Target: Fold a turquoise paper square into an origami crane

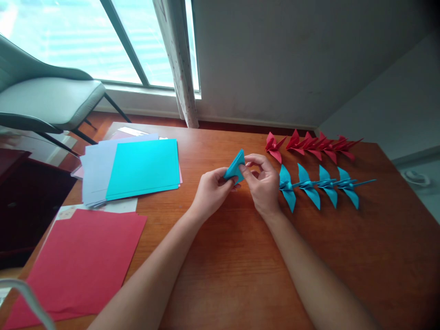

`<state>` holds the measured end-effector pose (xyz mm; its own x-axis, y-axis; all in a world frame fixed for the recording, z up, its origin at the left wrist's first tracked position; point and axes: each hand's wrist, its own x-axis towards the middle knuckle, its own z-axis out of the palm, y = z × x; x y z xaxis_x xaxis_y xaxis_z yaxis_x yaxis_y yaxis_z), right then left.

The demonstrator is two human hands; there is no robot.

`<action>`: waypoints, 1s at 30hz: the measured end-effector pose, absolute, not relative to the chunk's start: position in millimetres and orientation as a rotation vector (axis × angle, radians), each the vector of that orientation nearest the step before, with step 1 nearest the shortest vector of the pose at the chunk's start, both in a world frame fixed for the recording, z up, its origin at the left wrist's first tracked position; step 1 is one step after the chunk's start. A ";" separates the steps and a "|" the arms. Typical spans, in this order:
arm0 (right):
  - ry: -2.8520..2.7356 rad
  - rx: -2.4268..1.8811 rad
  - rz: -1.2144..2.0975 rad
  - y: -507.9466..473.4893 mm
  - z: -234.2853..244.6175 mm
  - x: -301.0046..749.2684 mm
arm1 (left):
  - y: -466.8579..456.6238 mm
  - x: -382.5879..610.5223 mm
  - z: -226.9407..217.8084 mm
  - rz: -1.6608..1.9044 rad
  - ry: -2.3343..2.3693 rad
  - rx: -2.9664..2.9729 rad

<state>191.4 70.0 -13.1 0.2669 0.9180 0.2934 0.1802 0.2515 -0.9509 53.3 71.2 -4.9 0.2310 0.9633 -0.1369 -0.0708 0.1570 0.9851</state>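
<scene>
Folded paper point(235, 169), blue, above bench point(220, 279), left hand point(211, 189) fingers pinched on lower end, right hand point(265, 187) fingers nearly closed on right edge, blue cranes point(307, 184) beside that hand

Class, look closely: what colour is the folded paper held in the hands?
The folded paper is bright turquoise blue, seen in the head view.

"What finish does your folded piece point(234, 166) have?"
"Matt, smooth paper, like the red sheet point(82, 266) near left of you."
"And your table point(213, 284)?"
"Grained wood with a soft sheen; far left, you have a cloth curtain point(178, 59) and a smooth-seated chair point(51, 98)."
</scene>
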 end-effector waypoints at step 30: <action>-1.446 -1.160 0.416 58.7 -8.6 188.3 | 74.7 47.6 0.4 1.123 0.946 0.803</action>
<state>188.3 58.7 -8.6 0.1698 0.8219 0.5438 0.4080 0.4437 -0.7980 47.6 74.7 0.4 0.1515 0.9664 -0.2075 -0.3680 0.2500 0.8956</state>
